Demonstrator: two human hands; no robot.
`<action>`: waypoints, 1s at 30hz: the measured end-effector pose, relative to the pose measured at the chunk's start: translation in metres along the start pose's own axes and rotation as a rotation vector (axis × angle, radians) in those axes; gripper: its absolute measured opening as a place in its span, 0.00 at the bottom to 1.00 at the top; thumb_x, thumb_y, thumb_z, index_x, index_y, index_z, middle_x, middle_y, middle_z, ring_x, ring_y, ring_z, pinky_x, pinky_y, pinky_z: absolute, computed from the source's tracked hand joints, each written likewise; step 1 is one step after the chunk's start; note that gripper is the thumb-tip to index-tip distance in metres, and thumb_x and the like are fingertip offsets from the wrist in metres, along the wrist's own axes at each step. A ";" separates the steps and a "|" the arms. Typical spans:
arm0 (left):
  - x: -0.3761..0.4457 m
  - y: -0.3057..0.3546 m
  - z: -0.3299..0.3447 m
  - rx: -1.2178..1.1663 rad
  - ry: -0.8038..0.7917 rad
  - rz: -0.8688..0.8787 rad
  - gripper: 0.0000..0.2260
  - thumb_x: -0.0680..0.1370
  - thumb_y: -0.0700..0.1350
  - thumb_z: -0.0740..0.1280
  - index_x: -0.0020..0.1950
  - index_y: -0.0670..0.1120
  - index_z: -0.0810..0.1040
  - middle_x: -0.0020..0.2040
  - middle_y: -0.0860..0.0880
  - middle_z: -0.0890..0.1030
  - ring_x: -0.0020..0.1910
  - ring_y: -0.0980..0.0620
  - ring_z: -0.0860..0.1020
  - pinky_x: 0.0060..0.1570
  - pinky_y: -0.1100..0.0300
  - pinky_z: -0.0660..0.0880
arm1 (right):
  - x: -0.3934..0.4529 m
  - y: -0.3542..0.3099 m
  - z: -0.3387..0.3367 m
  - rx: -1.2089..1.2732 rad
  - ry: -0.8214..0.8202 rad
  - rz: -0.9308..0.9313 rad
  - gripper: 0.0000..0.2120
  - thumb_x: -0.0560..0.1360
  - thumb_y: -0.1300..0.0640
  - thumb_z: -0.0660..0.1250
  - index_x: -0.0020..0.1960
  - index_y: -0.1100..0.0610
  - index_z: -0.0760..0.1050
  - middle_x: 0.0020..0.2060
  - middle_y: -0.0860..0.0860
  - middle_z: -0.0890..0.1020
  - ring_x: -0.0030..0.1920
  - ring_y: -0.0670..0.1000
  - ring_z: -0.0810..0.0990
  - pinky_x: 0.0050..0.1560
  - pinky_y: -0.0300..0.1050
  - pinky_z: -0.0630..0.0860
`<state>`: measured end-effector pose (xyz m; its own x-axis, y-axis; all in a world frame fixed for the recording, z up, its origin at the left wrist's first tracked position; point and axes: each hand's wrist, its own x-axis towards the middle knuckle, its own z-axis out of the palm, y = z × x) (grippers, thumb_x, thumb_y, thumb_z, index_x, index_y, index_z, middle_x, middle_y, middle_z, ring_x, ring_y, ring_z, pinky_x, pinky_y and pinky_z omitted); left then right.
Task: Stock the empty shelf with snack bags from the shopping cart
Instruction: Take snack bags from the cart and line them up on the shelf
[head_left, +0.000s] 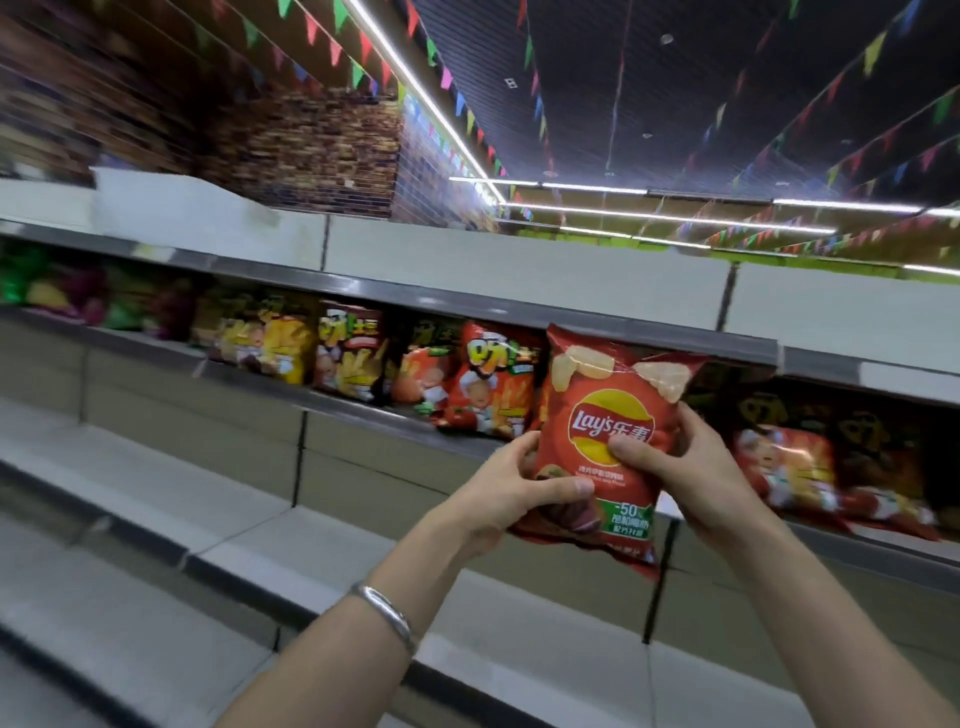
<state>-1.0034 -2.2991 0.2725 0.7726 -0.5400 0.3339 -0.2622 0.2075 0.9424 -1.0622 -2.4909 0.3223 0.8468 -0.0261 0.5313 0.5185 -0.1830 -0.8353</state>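
While both the left hand and right hand hold it up, fingers curled round its lower sides, the red chip bag hangs before the shelf front edge, beside other snack bags

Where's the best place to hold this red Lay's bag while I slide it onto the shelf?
Keep hold of the red Lay's bag by its lower side edges, left hand and right hand opposite each other. It stands upright, so its free top can probably enter first.
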 end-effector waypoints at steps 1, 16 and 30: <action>-0.011 0.004 -0.018 0.017 0.035 -0.002 0.38 0.62 0.51 0.81 0.69 0.50 0.72 0.61 0.46 0.82 0.60 0.45 0.81 0.64 0.45 0.76 | 0.004 0.000 0.021 0.018 -0.018 -0.003 0.48 0.43 0.39 0.85 0.60 0.49 0.74 0.51 0.48 0.86 0.50 0.52 0.86 0.43 0.46 0.83; -0.162 0.068 -0.293 0.145 0.289 0.024 0.21 0.75 0.44 0.75 0.66 0.49 0.75 0.60 0.46 0.83 0.59 0.46 0.81 0.60 0.50 0.78 | 0.053 -0.012 0.356 -0.008 -0.128 -0.103 0.41 0.59 0.52 0.80 0.68 0.46 0.65 0.53 0.41 0.79 0.47 0.37 0.82 0.41 0.33 0.79; -0.194 0.033 -0.508 0.290 0.458 -0.104 0.22 0.73 0.44 0.76 0.64 0.45 0.75 0.56 0.45 0.84 0.55 0.46 0.83 0.55 0.51 0.81 | 0.148 0.056 0.546 0.040 -0.183 -0.059 0.49 0.57 0.46 0.80 0.73 0.48 0.63 0.58 0.46 0.79 0.55 0.47 0.81 0.46 0.44 0.81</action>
<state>-0.8682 -1.7728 0.2294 0.9584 -0.1225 0.2577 -0.2698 -0.0957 0.9581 -0.8428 -1.9684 0.2768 0.8206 0.1629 0.5477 0.5688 -0.1399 -0.8105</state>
